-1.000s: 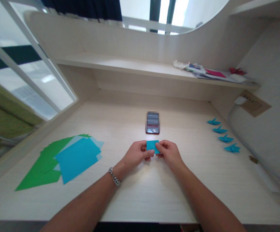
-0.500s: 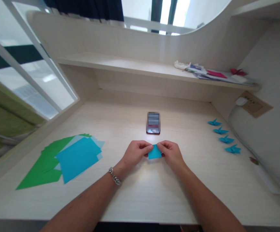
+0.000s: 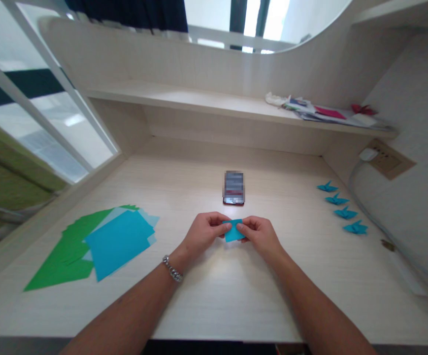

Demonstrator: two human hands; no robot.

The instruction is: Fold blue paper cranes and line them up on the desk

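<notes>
Between my hands is a small folded square of blue paper (image 3: pixel 233 234), held just above the desk (image 3: pixel 214 296). My left hand (image 3: pixel 211 230) pinches its left edge between thumb and fingers. On the other side my right hand (image 3: pixel 257 230) grips it, the thumb lying over the upper right part. The fingers under the paper are mostly hidden. A phone (image 3: pixel 234 188) with a blurred screen lies just beyond both hands.
Blue paper sheets (image 3: pixel 121 244) overlap green sheets (image 3: pixel 66 251) on the left. Several folded blue paper cranes (image 3: pixel 345 212) form a row at right, beside a cable (image 3: pixel 369 217) running from a wall socket (image 3: pixel 389 159). A shelf (image 3: pixel 199 101) spans the back, with papers (image 3: pixel 328 113) on it.
The blue paper has shifted slightly left and tilted. My right thumb has slid inward over it, and my left hand has moved a little left.
</notes>
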